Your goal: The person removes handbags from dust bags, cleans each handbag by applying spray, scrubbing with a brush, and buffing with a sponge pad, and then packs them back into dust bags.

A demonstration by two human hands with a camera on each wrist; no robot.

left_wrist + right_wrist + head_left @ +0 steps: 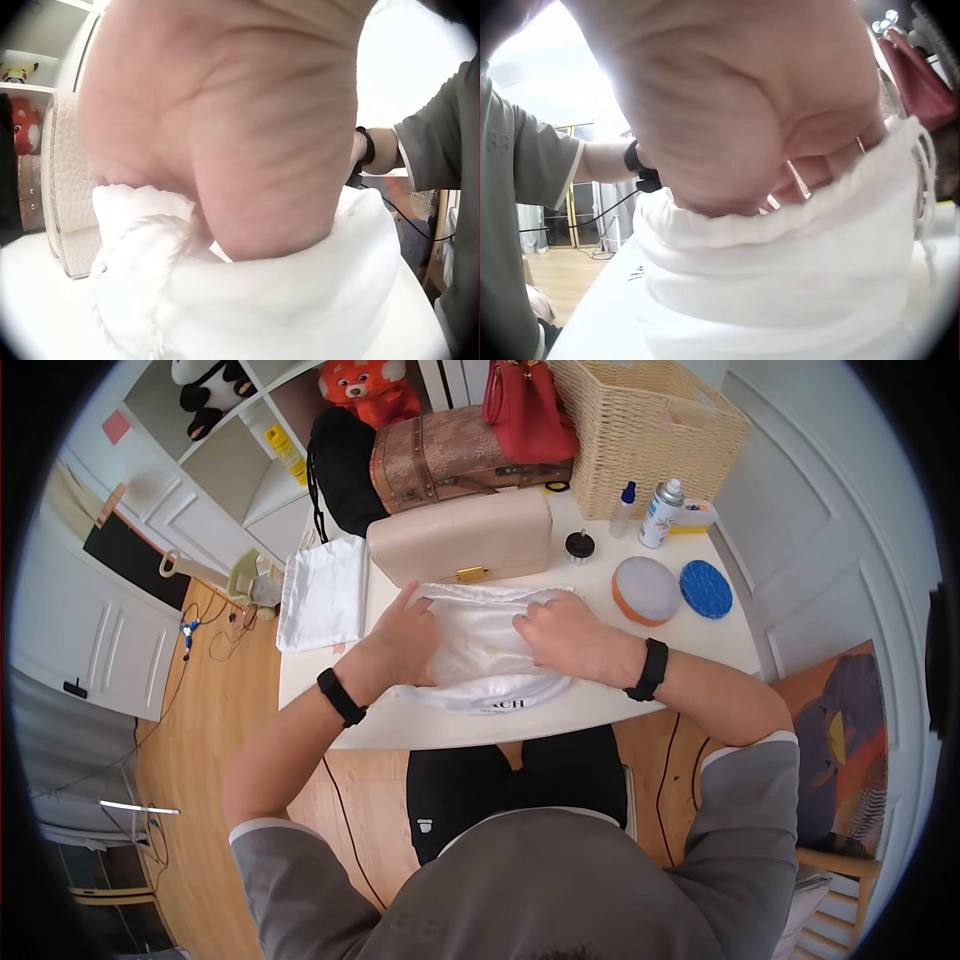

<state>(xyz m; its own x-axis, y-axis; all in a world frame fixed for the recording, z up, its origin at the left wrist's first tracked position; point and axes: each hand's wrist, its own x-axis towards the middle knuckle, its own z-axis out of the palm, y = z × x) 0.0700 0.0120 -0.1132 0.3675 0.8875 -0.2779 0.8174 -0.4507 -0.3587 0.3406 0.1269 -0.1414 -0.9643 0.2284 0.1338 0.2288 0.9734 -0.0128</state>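
A white drawstring dust bag [485, 645] lies with its mouth spread wide at the front of the table, dark lettering ending in "CH" near its lower edge. My left hand [405, 640] reaches into the mouth on the left and grips near the rim; its fingers are mostly hidden by cloth in the left wrist view. On the opposite side my right hand [568, 632] has curled fingers within the bag's mouth and holds the cloth. In the right wrist view the gathered rim [795, 225] crosses below the palm. A cream flap handbag [465, 535] with a gold clasp stands just behind.
A folded white cloth bag [325, 595] lies to the left. Behind are a brown patterned bag [430, 455], a red handbag [535, 415] and a wicker basket [650, 430]. A spray can [660, 515], a round sponge pad [645, 590] and a blue disc [706, 589] sit right.
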